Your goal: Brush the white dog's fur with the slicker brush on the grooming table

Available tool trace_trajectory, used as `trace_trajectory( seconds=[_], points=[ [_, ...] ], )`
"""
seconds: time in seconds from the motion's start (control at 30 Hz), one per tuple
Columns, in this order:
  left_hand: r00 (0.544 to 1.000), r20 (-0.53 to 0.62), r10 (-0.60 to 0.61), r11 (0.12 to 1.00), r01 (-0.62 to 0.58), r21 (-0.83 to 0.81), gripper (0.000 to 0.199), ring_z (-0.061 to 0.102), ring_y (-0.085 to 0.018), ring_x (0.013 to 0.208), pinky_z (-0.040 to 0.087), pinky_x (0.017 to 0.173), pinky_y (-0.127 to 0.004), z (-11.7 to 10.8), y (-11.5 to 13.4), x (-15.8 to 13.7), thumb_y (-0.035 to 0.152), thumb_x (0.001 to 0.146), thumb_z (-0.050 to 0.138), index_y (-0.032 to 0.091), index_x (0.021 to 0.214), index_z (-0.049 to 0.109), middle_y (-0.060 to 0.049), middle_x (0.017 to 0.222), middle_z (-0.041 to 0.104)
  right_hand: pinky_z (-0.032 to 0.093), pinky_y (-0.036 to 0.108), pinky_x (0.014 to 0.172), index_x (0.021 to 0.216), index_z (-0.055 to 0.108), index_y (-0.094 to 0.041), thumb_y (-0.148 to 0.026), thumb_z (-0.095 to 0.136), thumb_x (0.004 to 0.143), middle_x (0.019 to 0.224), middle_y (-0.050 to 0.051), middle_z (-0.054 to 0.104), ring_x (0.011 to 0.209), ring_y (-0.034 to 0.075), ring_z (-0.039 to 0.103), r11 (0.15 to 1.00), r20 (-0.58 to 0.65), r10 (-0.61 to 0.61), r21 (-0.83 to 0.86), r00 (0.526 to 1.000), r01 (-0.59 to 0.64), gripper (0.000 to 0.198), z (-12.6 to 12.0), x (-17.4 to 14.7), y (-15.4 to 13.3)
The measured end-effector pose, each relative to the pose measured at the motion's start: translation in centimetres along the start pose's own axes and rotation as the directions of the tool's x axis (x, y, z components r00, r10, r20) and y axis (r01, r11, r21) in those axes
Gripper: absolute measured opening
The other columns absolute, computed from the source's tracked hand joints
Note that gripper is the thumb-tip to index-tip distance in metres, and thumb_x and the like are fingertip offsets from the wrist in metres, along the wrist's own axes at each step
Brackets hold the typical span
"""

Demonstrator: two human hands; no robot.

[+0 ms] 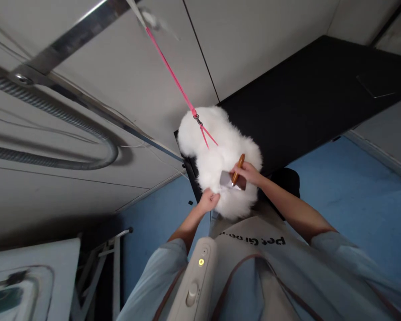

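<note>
A fluffy white dog stands on a black grooming table, clipped to a pink leash that runs up and left to a metal arm. My right hand grips a slicker brush with a wooden handle and presses its metal pad against the dog's fur. My left hand rests on the fur at the dog's near left side, fingers closed into the coat.
A corrugated grey hose loops along the wall at left. A white device with a lit indicator hangs at my chest over an apron. A metal stand and a white tub edge sit lower left. Blue floor surrounds the table.
</note>
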State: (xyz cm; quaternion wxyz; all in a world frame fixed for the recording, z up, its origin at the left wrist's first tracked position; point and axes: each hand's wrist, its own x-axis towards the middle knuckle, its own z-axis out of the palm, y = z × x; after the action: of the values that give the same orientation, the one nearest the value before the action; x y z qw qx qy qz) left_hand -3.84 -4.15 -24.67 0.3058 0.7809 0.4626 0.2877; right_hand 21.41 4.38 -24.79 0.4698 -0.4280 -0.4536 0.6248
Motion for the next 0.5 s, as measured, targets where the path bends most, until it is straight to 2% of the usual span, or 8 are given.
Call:
trace_trajectory(
  seconds=[0.1,0.23,0.27,0.3,0.37,0.4,0.43,0.5],
  points=[
    [0.993,0.065,0.102,0.993,-0.105,0.048,0.027,0.035,-0.006,0.046,0.034,0.05,-0.017,0.0,-0.1,-0.7,0.023,0.091,0.047,0.014,0.072,0.065,0.004,0.052,0.048,0.053,0.032,0.065,0.075,0.053,-0.024,-0.059,0.068,0.076,0.068,0.0,0.061,0.07,0.019,0.063,0.999,-0.273,-0.023,0.017,0.962,0.029,0.038,0.0,-0.2,0.3],
    [0.989,0.082,0.122,0.985,-0.13,0.11,0.036,0.053,-0.007,0.05,0.046,0.053,-0.017,0.2,-0.4,-1.7,0.017,0.091,0.044,0.012,0.107,0.076,-0.004,0.078,0.075,0.054,0.033,0.066,0.077,0.057,-0.023,-0.054,0.072,0.074,0.073,0.002,0.065,0.072,0.02,0.065,0.999,-0.028,0.02,-0.024,0.999,-0.02,0.035,-0.3,-1.3,0.9],
    [0.987,0.088,0.136,0.981,-0.147,0.128,0.038,0.059,-0.008,0.053,0.049,0.056,-0.017,0.2,-0.5,-1.9,0.017,0.09,0.044,0.012,0.111,0.076,-0.006,0.085,0.077,0.054,0.033,0.066,0.075,0.056,-0.023,-0.054,0.073,0.073,0.072,0.002,0.065,0.072,0.02,0.065,0.998,-0.054,0.047,-0.036,0.997,-0.049,0.035,-0.6,-1.5,1.0],
    [0.984,0.094,0.152,0.976,-0.164,0.145,0.04,0.065,-0.009,0.059,0.052,0.059,-0.018,0.2,-0.6,-2.1,0.016,0.09,0.044,0.013,0.114,0.076,-0.007,0.092,0.079,0.053,0.033,0.066,0.074,0.054,-0.023,-0.053,0.073,0.072,0.07,0.001,0.064,0.071,0.02,0.064,0.997,-0.161,0.051,-0.049,0.986,-0.059,0.036,-0.9,-1.8,1.0],
    [0.977,0.112,0.183,0.964,-0.201,0.172,0.043,0.072,-0.011,0.069,0.056,0.065,-0.019,0.1,-0.7,-2.4,0.015,0.091,0.044,0.015,0.12,0.075,-0.009,0.107,0.078,0.052,0.031,0.064,0.076,0.053,-0.023,-0.053,0.07,0.075,0.07,0.0,0.062,0.072,0.019,0.062,0.996,-0.432,-0.019,-0.085,0.902,-0.02,0.034,-1.5,-2.3,0.9],
    [0.972,0.129,0.199,0.958,-0.22,0.181,0.044,0.073,-0.012,0.073,0.057,0.068,-0.02,0.0,-0.7,-2.6,0.014,0.09,0.044,0.016,0.122,0.075,-0.009,0.112,0.077,0.051,0.03,0.063,0.079,0.053,-0.023,-0.052,0.069,0.077,0.07,0.0,0.062,0.071,0.019,0.062,0.995,-0.484,-0.056,-0.104,0.873,0.007,0.033,-1.6,-2.7,0.8],
    [0.967,0.148,0.207,0.953,-0.234,0.193,0.045,0.074,-0.012,0.075,0.058,0.07,-0.021,-0.1,-0.8,-2.8,0.014,0.09,0.044,0.017,0.123,0.075,-0.009,0.113,0.077,0.05,0.029,0.062,0.081,0.055,-0.023,-0.052,0.068,0.078,0.071,0.0,0.062,0.07,0.018,0.061,0.993,-0.458,-0.073,-0.112,0.886,0.025,0.032,-1.6,-3.1,0.7],
    [0.962,0.195,0.191,0.947,-0.233,0.221,0.047,0.075,-0.014,0.079,0.059,0.075,-0.023,-0.2,-0.8,-3.0,0.013,0.087,0.044,0.018,0.123,0.075,-0.007,0.113,0.077,0.05,0.029,0.061,0.08,0.058,-0.023,-0.051,0.069,0.078,0.071,0.0,0.064,0.068,0.018,0.062,0.995,-0.246,-0.022,-0.1,0.969,-0.003,0.031,-1.2,-3.8,0.6]
  ],
)
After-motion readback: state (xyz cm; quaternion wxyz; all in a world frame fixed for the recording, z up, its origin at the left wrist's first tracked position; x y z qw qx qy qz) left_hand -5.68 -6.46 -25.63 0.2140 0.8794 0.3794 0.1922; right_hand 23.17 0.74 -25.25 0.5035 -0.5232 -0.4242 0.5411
